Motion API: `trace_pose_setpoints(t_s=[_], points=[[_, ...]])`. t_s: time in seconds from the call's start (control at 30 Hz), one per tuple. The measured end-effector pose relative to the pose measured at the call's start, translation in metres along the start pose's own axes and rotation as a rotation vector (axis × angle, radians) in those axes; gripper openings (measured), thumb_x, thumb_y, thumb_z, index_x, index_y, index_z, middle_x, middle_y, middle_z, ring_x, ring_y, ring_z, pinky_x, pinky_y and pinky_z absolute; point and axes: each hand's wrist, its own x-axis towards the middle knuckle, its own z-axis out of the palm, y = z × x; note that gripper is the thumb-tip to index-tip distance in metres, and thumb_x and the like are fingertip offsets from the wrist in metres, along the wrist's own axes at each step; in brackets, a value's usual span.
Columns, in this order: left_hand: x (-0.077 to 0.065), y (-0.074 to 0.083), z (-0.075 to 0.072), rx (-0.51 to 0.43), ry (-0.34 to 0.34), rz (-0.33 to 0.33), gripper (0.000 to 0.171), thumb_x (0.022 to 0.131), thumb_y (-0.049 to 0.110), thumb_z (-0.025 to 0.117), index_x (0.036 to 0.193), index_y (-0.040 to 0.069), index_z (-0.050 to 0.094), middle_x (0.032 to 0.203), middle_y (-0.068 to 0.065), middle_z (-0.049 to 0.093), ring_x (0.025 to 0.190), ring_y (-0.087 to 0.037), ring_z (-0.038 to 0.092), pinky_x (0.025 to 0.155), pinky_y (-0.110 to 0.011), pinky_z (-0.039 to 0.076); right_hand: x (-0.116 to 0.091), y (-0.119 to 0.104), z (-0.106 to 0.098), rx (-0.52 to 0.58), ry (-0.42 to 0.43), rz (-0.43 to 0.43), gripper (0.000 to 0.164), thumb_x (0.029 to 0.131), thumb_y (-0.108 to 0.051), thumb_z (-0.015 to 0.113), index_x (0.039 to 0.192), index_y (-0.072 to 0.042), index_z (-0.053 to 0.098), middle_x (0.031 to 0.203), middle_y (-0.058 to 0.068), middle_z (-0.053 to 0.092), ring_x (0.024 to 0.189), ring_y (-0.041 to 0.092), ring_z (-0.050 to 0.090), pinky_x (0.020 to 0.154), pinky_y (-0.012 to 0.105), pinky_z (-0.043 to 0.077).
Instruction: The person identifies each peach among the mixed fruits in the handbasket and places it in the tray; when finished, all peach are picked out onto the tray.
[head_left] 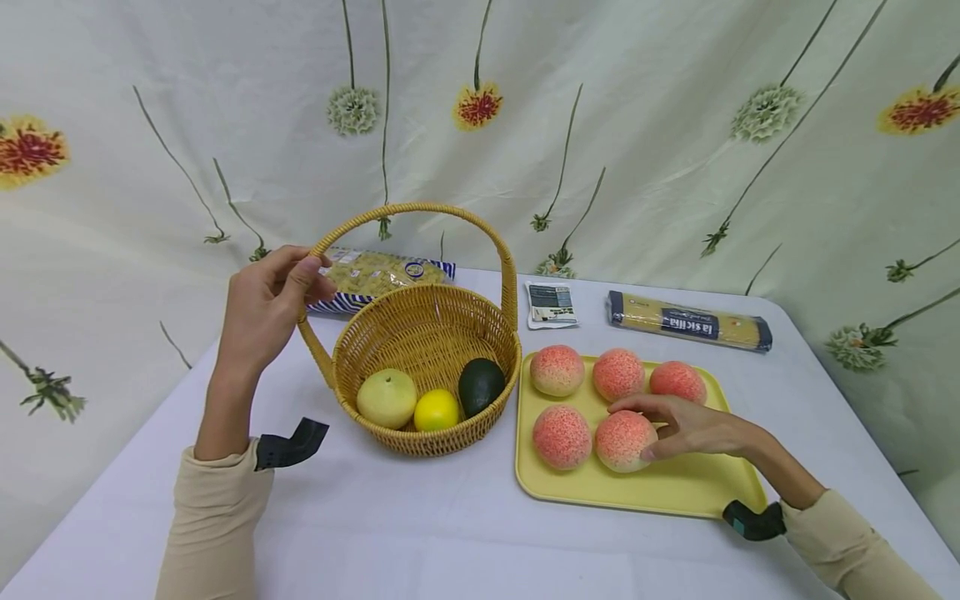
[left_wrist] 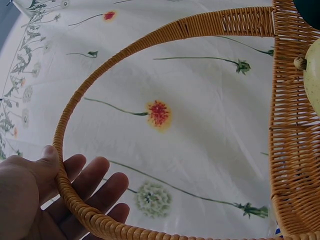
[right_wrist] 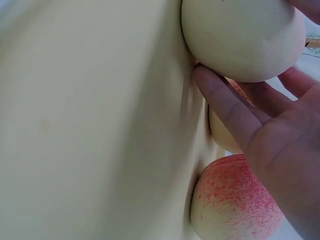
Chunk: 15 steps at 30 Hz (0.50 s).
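Note:
My left hand holds the arched handle of a wicker basket at its left side. In the left wrist view, the thumb and fingers lie on opposite sides of the handle. Inside the basket are a pale green round fruit, a yellow lemon and a dark avocado. My right hand grips a peach in the front row on a yellow tray, fingers and thumb around its sides. Several other peaches sit there, including one just left.
Behind the basket lies a bag of pasta. A small white packet and a long pack of spaghetti lie behind the tray. A flower-patterned cloth hangs at the table's back. White cloth covers the table.

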Motion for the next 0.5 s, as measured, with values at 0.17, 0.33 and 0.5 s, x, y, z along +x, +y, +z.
trace_pose_setpoints(t_s=[0.17, 0.33, 0.5], points=[[0.0009, -0.0006, 0.0022, -0.004, -0.004, 0.0, 0.032, 0.099, 0.032, 0.051, 0.109, 0.006, 0.065, 0.078, 0.004, 0.067, 0.074, -0.003, 0.063, 0.065, -0.012, 0.049, -0.0026, 0.0005, 0.001, 0.005, 0.011, 0.013, 0.054, 0.085, -0.017, 0.067, 0.135, -0.012, 0.048, 0.136, 0.012, 0.046, 0.113, 0.01, 0.054, 0.091, 0.029, 0.048], [0.001, -0.0016, 0.0022, -0.009, -0.004, 0.007, 0.031, 0.099, 0.032, 0.051, 0.109, 0.005, 0.065, 0.077, 0.006, 0.067, 0.074, -0.003, 0.063, 0.064, -0.012, 0.049, -0.0023, 0.0008, 0.0022, 0.0, 0.015, 0.005, 0.054, 0.085, -0.017, 0.067, 0.136, -0.01, 0.047, 0.136, 0.013, 0.046, 0.114, 0.01, 0.054, 0.092, 0.029, 0.048], [-0.0002, -0.0031, 0.0012, -0.008, -0.007, 0.01, 0.031, 0.099, 0.031, 0.051, 0.109, 0.005, 0.065, 0.08, 0.0, 0.068, 0.075, -0.003, 0.063, 0.064, -0.012, 0.048, -0.0008, 0.002, 0.0051, -0.017, 0.019, -0.024, 0.055, 0.087, -0.016, 0.066, 0.137, -0.005, 0.045, 0.137, 0.016, 0.046, 0.114, 0.007, 0.053, 0.091, 0.03, 0.048]])
